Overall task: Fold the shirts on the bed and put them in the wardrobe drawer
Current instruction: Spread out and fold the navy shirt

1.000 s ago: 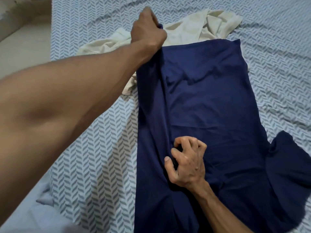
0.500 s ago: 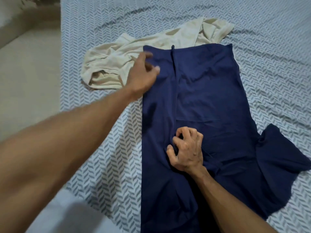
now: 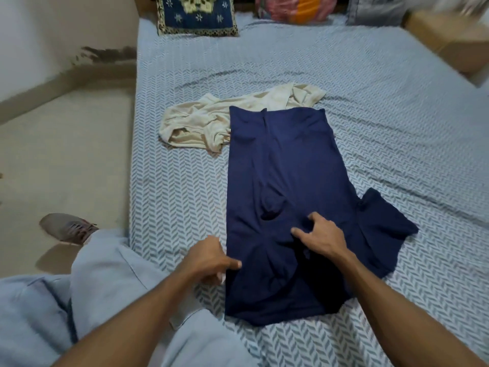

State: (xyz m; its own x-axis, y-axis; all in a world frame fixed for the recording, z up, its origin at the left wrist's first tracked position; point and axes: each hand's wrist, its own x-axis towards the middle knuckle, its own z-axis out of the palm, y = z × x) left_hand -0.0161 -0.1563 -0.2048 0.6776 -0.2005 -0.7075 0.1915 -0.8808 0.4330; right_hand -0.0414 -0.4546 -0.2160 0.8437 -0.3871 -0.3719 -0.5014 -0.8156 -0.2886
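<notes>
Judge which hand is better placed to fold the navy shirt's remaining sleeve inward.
Right, probably. The right hand already rests on the navy shirt, close to the unfolded sleeve spread toward the right. The left hand sits at the shirt's opposite, already folded edge and would have to cross over.

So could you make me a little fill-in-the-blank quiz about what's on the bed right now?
1. The navy shirt lies partly on top of a crumpled ____ shirt.
2. The right hand rests on the ____ shirt.
3. The left hand is at that shirt's ____ edge.
4. The sleeve still spread out is on the ____ side.

Missing words: cream; navy; left; right
</notes>
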